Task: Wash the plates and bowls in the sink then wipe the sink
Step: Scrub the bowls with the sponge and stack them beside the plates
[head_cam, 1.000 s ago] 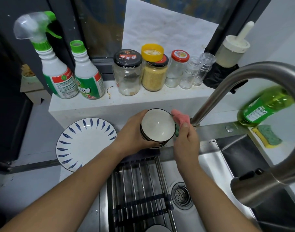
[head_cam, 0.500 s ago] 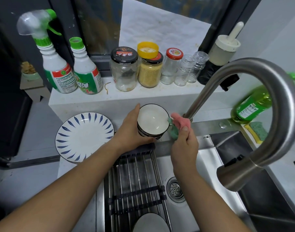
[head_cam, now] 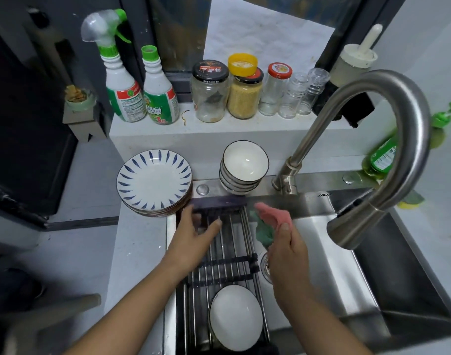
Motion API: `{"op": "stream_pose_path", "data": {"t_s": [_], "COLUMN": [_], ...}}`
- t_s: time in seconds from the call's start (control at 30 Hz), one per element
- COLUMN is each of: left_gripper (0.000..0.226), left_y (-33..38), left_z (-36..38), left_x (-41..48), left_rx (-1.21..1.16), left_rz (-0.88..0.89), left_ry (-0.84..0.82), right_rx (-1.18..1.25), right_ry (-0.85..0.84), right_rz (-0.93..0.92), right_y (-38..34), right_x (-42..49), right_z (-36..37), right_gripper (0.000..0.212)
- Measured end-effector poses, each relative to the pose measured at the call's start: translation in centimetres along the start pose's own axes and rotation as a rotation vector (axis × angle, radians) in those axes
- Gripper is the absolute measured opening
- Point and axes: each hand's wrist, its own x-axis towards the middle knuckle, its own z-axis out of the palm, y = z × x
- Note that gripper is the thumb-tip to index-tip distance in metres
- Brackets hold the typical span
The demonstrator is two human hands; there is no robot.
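We have a single view, worn on our head, looking forward and steeply down from close above the sink. The wide lens bends the edges. The faucet looms large at the right, very near the lens. Our forearms enter from the bottom edge. The counter runs down the left, and the back ledge of jars crosses the upper middle.
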Motion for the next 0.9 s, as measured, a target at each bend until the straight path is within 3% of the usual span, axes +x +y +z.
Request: {"op": "stream_pose_path", "data": {"t_s": [0.17,0.37,0.47,0.63,0.9], "left_gripper": [0.027,0.031,0.036,0.010,0.030], "left_y": [-4.5,-6.2,-6.8,-6.4,-6.0], "left_z": [1.2,3.3,4.0,4.4,5.1], "left_x": [-6.2,-10.8,-11.7,-12.2,-11.8], "left_rx": [0.049,-0.142,-0.179,-0.341,-0.351], "left_rz": [-0.283,-0.500,-0.518,-0.622,-0.601], "left_ry": [-0.118,-0.164,-0.160,-0.144,-0.121], "right_rx": [-0.127,-0.231,-0.211,-0.166,-0.194], "right_ry": [-0.150,-0.266,-0.261,-0.232,-0.189], "right_rz": [0.203,0.252,0.227,0.225,0.249], "right_y": [2.3,5.3,7.0,7.2,8.1], "right_x": [-4.1,-7.0,-7.7,-7.8,-8.0], "right_z": [-4.0,-5.4,-5.3,-5.2,-4.6], "right_gripper": [0.050,0.047,0.045,0.044,0.042]}}
